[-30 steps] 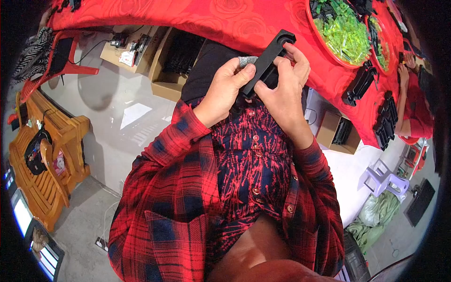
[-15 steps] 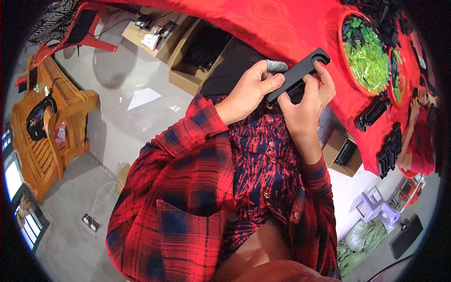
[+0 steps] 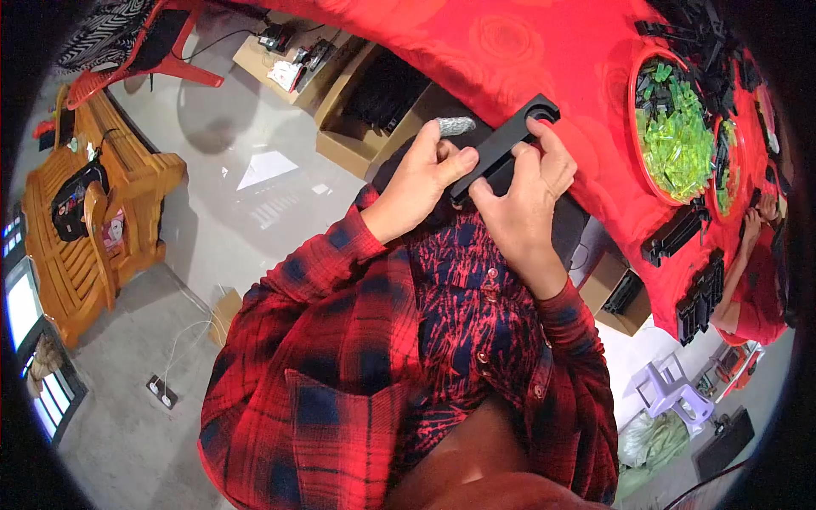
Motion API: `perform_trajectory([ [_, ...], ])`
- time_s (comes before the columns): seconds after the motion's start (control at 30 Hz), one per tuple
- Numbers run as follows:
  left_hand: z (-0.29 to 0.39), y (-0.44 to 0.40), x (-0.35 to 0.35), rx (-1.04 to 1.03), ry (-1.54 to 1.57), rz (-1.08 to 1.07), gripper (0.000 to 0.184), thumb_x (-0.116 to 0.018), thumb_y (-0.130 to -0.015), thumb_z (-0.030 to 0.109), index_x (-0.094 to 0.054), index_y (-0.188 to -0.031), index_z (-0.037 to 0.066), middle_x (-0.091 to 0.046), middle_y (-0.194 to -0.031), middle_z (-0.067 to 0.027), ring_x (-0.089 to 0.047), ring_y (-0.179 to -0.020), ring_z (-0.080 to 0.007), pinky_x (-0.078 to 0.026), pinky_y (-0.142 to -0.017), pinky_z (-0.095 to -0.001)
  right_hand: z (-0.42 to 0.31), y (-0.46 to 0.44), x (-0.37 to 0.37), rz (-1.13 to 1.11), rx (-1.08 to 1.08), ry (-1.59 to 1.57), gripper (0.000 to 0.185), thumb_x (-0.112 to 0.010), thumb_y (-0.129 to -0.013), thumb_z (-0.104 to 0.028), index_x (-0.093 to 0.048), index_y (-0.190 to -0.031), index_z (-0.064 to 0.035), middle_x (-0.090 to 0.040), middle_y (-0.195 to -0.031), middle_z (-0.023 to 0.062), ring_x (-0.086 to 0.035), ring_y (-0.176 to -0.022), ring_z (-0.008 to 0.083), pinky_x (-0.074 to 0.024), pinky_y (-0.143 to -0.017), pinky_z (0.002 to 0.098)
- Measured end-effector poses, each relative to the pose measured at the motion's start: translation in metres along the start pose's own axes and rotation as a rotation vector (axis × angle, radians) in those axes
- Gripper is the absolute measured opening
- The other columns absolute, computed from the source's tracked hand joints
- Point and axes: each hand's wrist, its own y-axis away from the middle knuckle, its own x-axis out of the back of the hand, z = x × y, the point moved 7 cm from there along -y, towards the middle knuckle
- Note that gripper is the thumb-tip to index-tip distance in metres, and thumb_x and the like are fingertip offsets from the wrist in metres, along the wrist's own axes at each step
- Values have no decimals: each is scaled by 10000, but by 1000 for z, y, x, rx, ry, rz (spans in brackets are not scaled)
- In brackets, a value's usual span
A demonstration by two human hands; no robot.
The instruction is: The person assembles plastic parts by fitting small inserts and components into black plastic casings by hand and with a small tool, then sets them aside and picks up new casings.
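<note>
While my left hand (image 3: 412, 189) pinches a long black plastic part (image 3: 500, 151), my right hand (image 3: 525, 197) holds its other side with bent fingers. It's over my lap (image 3: 570, 224), by the red tablecloth (image 3: 476, 42). Farther right, a red tray (image 3: 634, 106) holds green pieces (image 3: 676, 157).

Long black plastic bar (image 3: 505, 143): 4 o'clock side part-hidden by bare right hand (image 3: 525, 197). Red rose-patterned tablecloth (image 3: 586, 51): cropped, 12 o'clock.

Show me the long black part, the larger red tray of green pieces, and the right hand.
Long black part (image 3: 501, 143), head view: upper face.
Larger red tray (image 3: 635, 117), head view: left rim.
Right hand (image 3: 524, 191), head view: back of the hand.
</note>
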Motion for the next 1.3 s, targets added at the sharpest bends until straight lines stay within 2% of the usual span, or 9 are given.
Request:
perform_trajectory([
  [0.23, -4, 0, 10, 18, 13, 47, 357, -632, -963, 188, -502, -1270, 59, -508, -875, 46, -477, -769, -36, -419, -668, -201, -2, -6, -7, -70, -20, -19, 526, -803, -620, -188, -560, -1051, -10, -407, -1385, 122, -352, -1207, 358, -290, -1003, 493],
  [0.47, -8, 19, 34, 65, -108, 84, 282, -581, -996, 220, -508, -1230, 81, -529, -864, 32, -501, -729, -48, -426, -622, -198, -1, -4, -12, -109, 41, -13, 271, -740, -730, -126, -628, -970, -70, -488, -1320, 141, -426, -1197, 357, -297, -1010, 504],
  [0.57, -5, 19, 66, 152, 43, 237, 297, -467, -1042, 329, -518, -1196, 80, -617, -851, -54, -577, -613, -114, -482, -526, -255, 11, -9, 2, -13, 53, -73, 269, -716, -758, -96, -640, -1015, -110, -521, -1283, 137, -457, -1199, 344, -297, -1017, 494],
  [0.7, 5, 19, 68, 266, 382, 18, 399, -419, -1043, 420, -511, -1102, 36, -599, -889, -130, -530, -595, -154, -437, -487, -265, 39, -13, 20, 107, 28, -148, 254, -659, -821, -52, -647, -1072, -88, -555, -1215, 175, -525, -1150, 342, -373, -985, 437],
  [0.8, -18, 24, 87, 378, 629, -64, 509, -422, -1025, 481, -546, -1195, 17, -612, -867, -107, -535, -592, -140, -428, -481, -249, 61, -15, 36, 183, -5, -147, 199, -633, -847, -14, -647, -1044, -41, -572, -1168, 168, -535, -1128, 323, -419, -974, 410],
  [0.97, -54, 23, 157, 311, 419, 161, 416, -637, -943, 424, -554, -1074, 38, -622, -884, -75, -530, -587, -106, -420, -488, -240, 93, -21, 56, 265, -6, 2, 172, -597, -872, 31, -648, -1031, -13, -599, -1103, 164, -557, -1073, 306, -458, -934, 395],
  [1.07, -74, -4, 194, 364, -182, 307, 306, -735, -869, 220, -530, -1015, 47, -630, -852, -56, -572, -606, -103, -464, -525, -254, 119, -26, 54, 302, 8, -63, 186, -568, -872, 60, -645, -1029, -4, -595, -1111, 168, -569, -1046, 304, -482, -896, 391],
  [1.2, -121, -76, 232, 348, -532, 280, 450, -786, -774, 269, -562, -1060, 4, -634, -846, -65, -608, -626, -128, -482, -539, -284, 134, -34, 47, 301, 67, -31, 195, -546, -824, 102, -653, -957, 6, -627, -1009, 152, -597, -981, 304, -491, -875, 387],
  [1.3, -122, -121, 244, 255, -897, 335, 511, -775, -743, 316, -619, -1090, -26, -639, -1025, -188, -659, -836, -272, -526, -731, -387, 130, -32, 42, 290, 70, -24, 204, -541, -786, 114, -652, -917, 5, -636, -951, 146, -601, -961, 306, -483, -875, 391],
])
